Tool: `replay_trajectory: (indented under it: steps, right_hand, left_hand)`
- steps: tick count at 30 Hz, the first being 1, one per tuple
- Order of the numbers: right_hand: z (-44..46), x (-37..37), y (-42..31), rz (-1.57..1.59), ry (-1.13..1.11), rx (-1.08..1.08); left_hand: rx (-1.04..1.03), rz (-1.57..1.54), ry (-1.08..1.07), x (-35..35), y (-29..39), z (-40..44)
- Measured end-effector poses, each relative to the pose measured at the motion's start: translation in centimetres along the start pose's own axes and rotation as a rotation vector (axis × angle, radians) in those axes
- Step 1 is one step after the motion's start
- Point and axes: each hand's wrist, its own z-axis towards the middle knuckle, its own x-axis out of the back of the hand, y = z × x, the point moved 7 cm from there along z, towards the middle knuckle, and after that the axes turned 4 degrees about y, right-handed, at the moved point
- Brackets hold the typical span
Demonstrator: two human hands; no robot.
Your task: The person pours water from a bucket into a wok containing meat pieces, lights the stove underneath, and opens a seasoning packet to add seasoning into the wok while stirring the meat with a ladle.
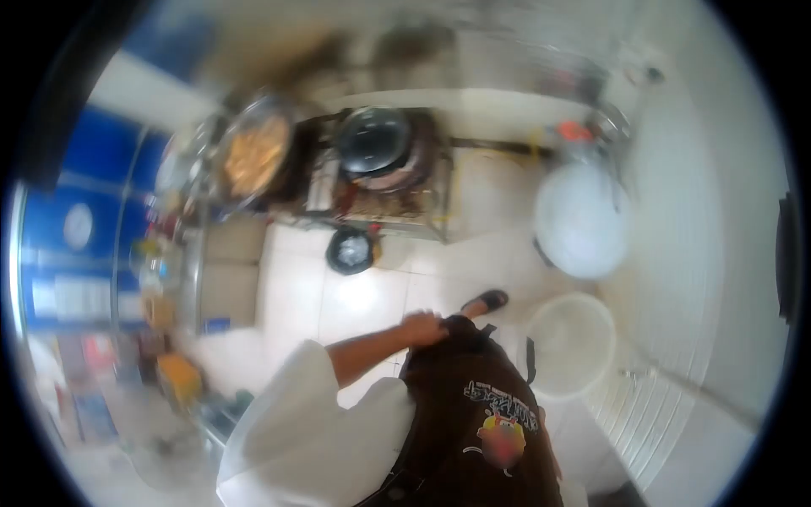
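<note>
From where I stand, the left hand (427,329) is at the edge of the brown apron (448,380), at the end of a bare forearm below a loose white sleeve (312,431); the fingers look curled, but blur hides whether they pinch the cloth or only rest on it, so I cannot tell how closed the grip is; the right hand I cannot see at all.

The apron hangs on the wearer's body, spreading from the grip back toward the chest, with a printed cartoon (503,438) between the two; I judge it light and limp, soft enough to fold in the fingers, not fragile, and hardly slippery unless wet or greasy; the free edge just beside the hand seems the best place to take hold, since the print lies flat and offers little to gather.

Just beyond the grip is a dark sandal (488,300); to its right stands a pale tub (574,342); farther ahead, well apart from the fingers, are a black-lined bin (334,256) and a dark-lidded pot (373,139).
</note>
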Motion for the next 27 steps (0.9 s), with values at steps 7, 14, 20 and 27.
replay_trajectory:
  steps: [7, 14, 20, 27]
  right_hand:
    - [4.7, 3.5, -16.1, -0.179, -0.058, 0.344]
    - [5.9, -7.0, -17.8, -0.542, -0.529, 0.436]
    - [3.3, -11.1, -27.1, -0.777, -0.609, 0.526]
    - [-1.6, -23.3, -42.0, -1.023, -0.641, 0.708]
  left_hand:
    - [0.163, -0.116, -0.037, -13.5, -6.1, -11.0]
    - [0.159, -0.240, 0.072, -17.6, -10.6, -18.9]
    - [0.117, -0.241, 0.165, -20.4, -18.6, -23.2]
    - [0.300, -0.602, 0.440, -25.2, -34.5, -34.2]
